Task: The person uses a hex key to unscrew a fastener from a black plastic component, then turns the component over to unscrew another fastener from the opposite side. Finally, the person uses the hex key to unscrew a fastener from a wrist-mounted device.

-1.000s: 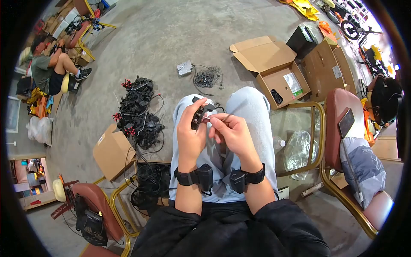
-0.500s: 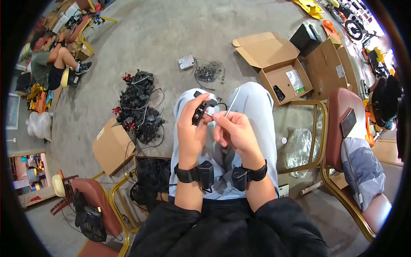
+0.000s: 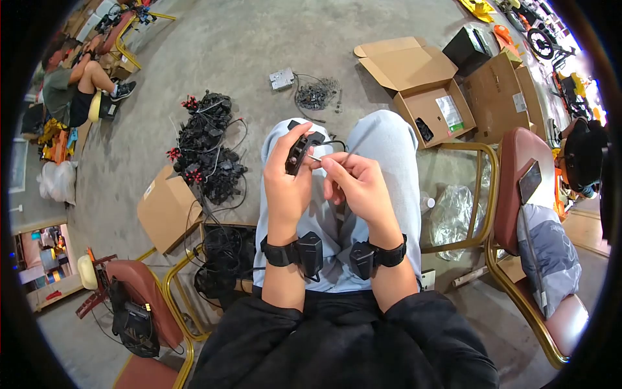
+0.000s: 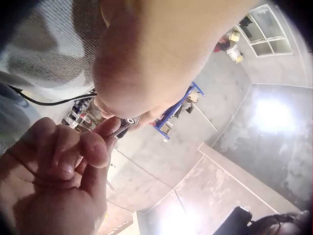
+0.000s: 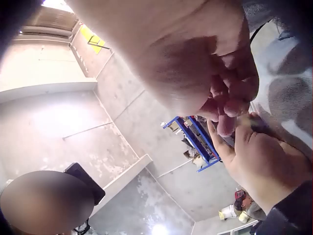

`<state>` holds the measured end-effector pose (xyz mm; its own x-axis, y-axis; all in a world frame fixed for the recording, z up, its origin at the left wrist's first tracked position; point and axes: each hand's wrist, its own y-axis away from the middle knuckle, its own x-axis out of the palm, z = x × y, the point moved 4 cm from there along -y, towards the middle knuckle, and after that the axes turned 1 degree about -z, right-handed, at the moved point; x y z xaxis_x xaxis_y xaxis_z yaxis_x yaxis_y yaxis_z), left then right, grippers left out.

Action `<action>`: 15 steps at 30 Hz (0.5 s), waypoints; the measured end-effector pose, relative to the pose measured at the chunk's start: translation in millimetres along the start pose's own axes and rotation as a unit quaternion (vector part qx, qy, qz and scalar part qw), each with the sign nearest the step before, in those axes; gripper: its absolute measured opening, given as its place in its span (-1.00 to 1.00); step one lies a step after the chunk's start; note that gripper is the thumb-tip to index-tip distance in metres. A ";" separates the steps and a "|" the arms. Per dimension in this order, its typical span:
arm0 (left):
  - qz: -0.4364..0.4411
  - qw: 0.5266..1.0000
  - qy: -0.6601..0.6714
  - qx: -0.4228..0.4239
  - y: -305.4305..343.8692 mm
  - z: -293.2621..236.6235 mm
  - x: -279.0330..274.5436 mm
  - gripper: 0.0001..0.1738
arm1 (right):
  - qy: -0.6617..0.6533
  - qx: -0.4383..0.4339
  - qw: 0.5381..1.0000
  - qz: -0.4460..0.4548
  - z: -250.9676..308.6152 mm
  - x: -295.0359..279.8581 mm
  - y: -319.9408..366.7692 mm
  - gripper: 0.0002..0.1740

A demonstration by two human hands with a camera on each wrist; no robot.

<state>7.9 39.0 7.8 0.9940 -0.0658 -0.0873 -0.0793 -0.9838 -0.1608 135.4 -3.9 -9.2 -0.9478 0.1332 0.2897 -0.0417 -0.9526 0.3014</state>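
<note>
My left hand [image 3: 285, 188] holds a small black device [image 3: 297, 157] above my left knee, fingers along its far side. A thin black cable [image 3: 336, 142] leads off from it. My right hand [image 3: 363, 188] pinches a thin, bent metal rod that looks like a hex key [image 3: 315, 157], thumb against forefinger. Its short end meets the near face of the device, at a round metal screw head [image 4: 130, 121] in the left wrist view. In the right wrist view my own fingers [image 5: 227, 122] cover most of the tool.
On the floor ahead lie a tangled heap of black parts and cables [image 3: 207, 149], a silver metal box [image 3: 282, 79] and small dark pieces [image 3: 317, 94]. An open cardboard box [image 3: 434, 110] stands ahead right. Chairs [image 3: 518, 194] flank me on both sides. A seated person [image 3: 71, 87] is far left.
The hex key's long arm has swung round between frames and is blurred now. My right fingers shift slightly with it. The left hand keeps hold of the black device; the head view has tilted a little.
</note>
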 end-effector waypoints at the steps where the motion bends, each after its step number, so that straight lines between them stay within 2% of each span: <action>1: 0.007 1.000 -0.005 0.009 0.3 -0.2 -0.6 -0.55 | -0.014 0.007 1.000 0.011 0.2 1.5 0.3 -0.72; 12: 0.011 0.999 -0.035 0.012 -0.3 -0.4 -2.1 -0.52 | -0.037 0.028 0.999 0.010 -1.2 4.5 0.2 -0.69; 15: 0.018 0.999 -0.033 0.038 -0.9 -0.9 -2.2 -0.52 | -0.052 0.026 0.998 0.021 -1.7 4.3 -0.2 -0.69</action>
<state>5.8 39.9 9.0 0.9833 -0.0881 -0.1591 -0.1237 -0.9653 -0.2301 130.8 -3.7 -9.5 -0.9106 0.1229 0.3946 0.0168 -0.9429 0.3326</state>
